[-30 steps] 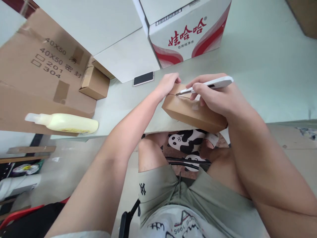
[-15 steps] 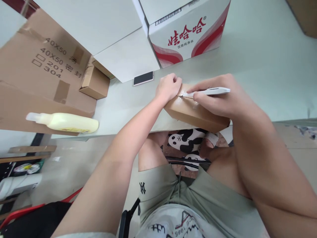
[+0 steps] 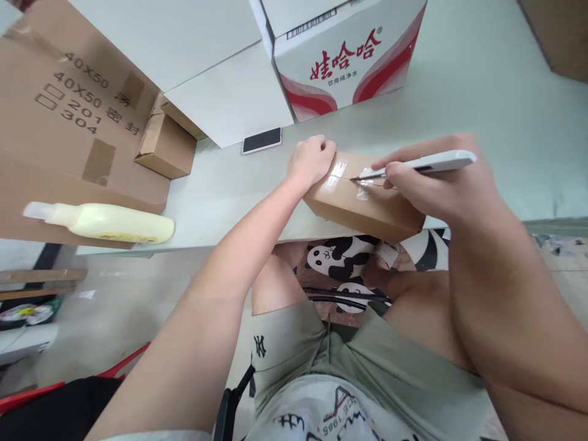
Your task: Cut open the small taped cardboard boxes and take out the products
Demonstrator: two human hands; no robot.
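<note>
A small brown cardboard box rests near the table's front edge, with clear tape across the seam on its top. My left hand is closed, its fingers curled over the box's left end and partly hidden. In my right hand is a white utility knife, held in a pinch. Its thin blade is out, and the tip meets the seam between two pieces of tape.
A black-screened phone lies beyond my left hand. Behind it stand white cartons and a red-and-white water carton. At the left are a pale yellow pump bottle, a small brown box and a large carton.
My right hand has drawn the utility knife rightward along the box's seam, and more of the blade and tape now shows. The left hand stays on the box. The view has shifted slightly.
</note>
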